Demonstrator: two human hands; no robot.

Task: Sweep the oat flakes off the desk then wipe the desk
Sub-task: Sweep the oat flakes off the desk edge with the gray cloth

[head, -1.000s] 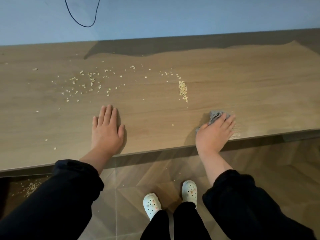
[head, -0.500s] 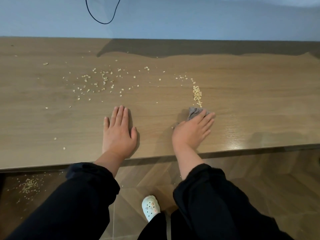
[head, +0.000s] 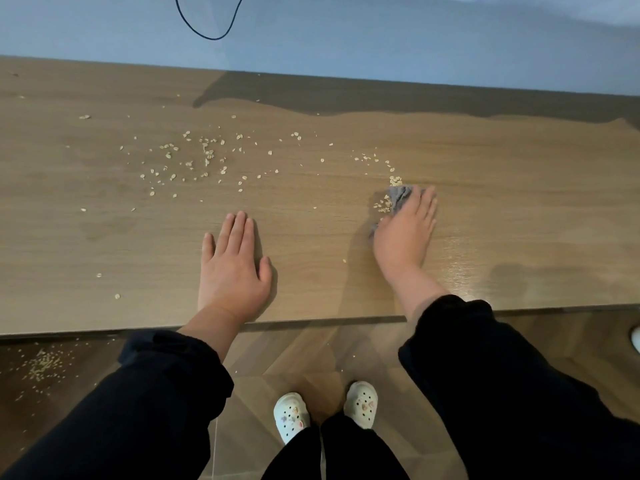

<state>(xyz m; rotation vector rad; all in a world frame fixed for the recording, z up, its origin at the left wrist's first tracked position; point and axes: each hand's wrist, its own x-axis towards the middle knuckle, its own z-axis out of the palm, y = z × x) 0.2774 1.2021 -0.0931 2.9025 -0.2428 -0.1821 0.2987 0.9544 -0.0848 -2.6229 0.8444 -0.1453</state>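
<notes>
Oat flakes (head: pixel 204 157) lie scattered over the left and middle of the wooden desk (head: pixel 519 188). A small heap of flakes (head: pixel 383 203) sits right against a grey cloth (head: pixel 399 199). My right hand (head: pixel 405 233) lies flat on that cloth with straight fingers, pressing it onto the desk; most of the cloth is hidden under the hand. My left hand (head: pixel 233 271) rests palm down on the desk near the front edge, fingers straight, holding nothing.
A blue wall (head: pixel 381 36) with a hanging black cable (head: pixel 211 32) runs behind the desk. Spilled oat flakes on the floor (head: pixel 41 365) lie lower left. My feet in white clogs (head: pixel 291 415) stand under the desk's front edge.
My right hand has slid the cloth away from the front edge and into the heap of flakes, pushing them leftward. My left hand has stayed flat in place.
</notes>
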